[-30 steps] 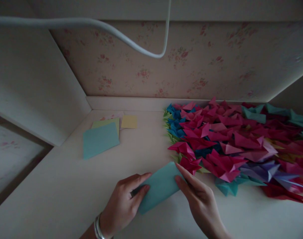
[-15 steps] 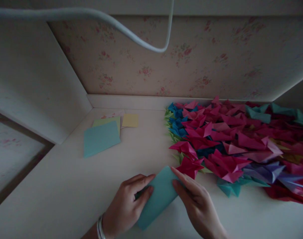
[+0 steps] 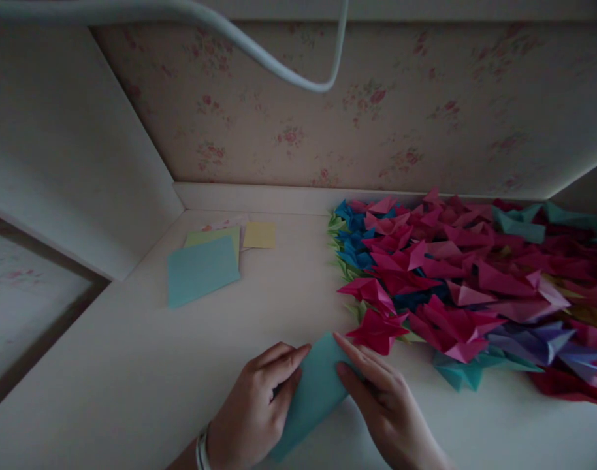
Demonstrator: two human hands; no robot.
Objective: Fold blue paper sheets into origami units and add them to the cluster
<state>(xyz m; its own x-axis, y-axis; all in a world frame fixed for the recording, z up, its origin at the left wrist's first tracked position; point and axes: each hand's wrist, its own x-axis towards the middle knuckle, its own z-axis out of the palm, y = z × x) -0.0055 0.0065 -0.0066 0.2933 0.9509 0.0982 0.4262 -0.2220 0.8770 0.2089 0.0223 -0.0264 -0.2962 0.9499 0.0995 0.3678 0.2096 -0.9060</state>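
A folded sheet of light-blue origami paper [image 3: 312,395] slants between my two hands at the bottom middle, just above or on the white table. My left hand [image 3: 259,405], with a bracelet at the wrist, pinches its left edge between thumb and fingers. On the opposite edge, near the top corner, my right hand [image 3: 384,398] holds the paper with thumb and fingertips. The lower end of the sheet is partly hidden behind my left hand. Close beyond my right fingers lies a deep-pink folded paper piece [image 3: 378,329].
Many folded paper pieces [image 3: 455,261] in pink, blue, green and purple cover the table's right side. At the left lie flat light-blue paper [image 3: 203,271], green paper [image 3: 215,236] and a small yellow square [image 3: 259,235]. A white cable [image 3: 274,62] hangs in front of the flowered wall [image 3: 298,150].
The view has shifted slightly. My right fingers have slid a little left along the top corner of the sheet, and both hands still hold it.
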